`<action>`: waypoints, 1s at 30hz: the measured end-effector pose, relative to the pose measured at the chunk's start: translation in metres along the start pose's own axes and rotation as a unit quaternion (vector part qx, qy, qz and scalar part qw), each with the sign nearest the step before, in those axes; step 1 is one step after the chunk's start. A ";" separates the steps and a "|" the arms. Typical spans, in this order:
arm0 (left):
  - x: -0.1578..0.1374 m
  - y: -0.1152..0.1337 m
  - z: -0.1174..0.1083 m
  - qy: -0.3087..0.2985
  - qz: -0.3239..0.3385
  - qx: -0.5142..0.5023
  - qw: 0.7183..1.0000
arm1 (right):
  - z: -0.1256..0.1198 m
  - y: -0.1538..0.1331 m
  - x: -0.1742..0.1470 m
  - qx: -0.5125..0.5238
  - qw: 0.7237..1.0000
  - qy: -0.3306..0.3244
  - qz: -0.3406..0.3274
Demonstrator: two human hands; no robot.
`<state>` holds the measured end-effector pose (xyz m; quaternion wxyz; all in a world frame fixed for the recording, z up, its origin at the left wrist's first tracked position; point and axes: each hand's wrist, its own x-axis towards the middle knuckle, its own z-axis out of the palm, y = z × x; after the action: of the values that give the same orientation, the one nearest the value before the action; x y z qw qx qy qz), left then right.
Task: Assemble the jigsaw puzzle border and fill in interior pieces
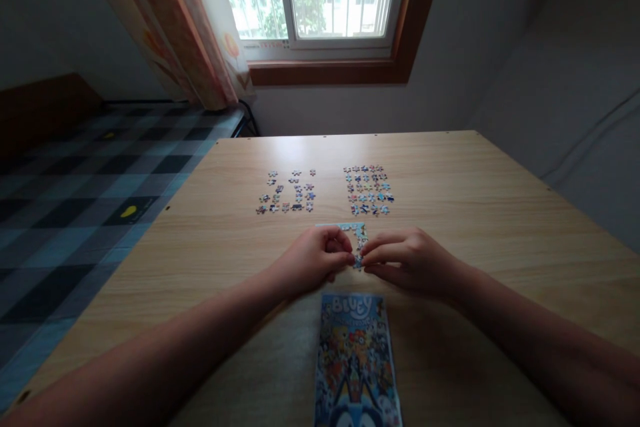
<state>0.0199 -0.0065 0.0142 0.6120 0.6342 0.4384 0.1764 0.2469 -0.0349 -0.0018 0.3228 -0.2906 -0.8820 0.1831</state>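
Daylight enters through a barred window set in a brown wooden frame, with a patterned orange curtain hanging to its left; below the curtain lies a bed with a checked cover, and beside it stands a pale wood-grained table; on the far half of the table two clusters of small jigsaw pieces lie spread flat, the left cluster in loose, gappy rows and the right cluster in a tighter block; nearer the person, between the clusters and a printed sheet headed "BLUEY", is a partly joined puzzle, a narrow strip that runs along its far edge and turns down its right side, partly hidden by the hands; the left hand comes in from the left with thumb and index finger drawn narrow, their tips at a bluish piece at the near end of the strip; the right hand faces it from the other side, fingers bent and lying near one another, tips just beside that same piece, its thumb hard to make out; I cannot tell whether either hand is gripping the piece or only touching it; the sheet lies on the table below both hands, its lower end cut off by the edge of the view.
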 end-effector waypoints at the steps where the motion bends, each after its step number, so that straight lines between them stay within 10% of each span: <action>1: 0.000 0.000 0.000 0.000 0.001 0.004 1.000 | 0.000 0.000 0.000 0.001 1.000 0.000 -0.001; 12: -0.006 0.012 -0.006 -0.048 0.002 0.111 0.993 | -0.017 0.005 -0.004 -0.036 0.999 -0.017 0.011; 18: -0.024 0.023 -0.010 -0.102 0.059 0.322 0.939 | -0.026 0.016 -0.008 -0.072 0.997 -0.009 0.038; 30: -0.017 0.007 -0.005 0.052 0.223 0.477 0.848 | -0.024 0.016 -0.008 -0.051 0.997 -0.021 0.051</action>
<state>0.0093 -0.0159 0.0266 0.1544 0.9187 0.3465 0.1102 0.2748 -0.0246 0.0040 0.2795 -0.3474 -0.8806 0.1604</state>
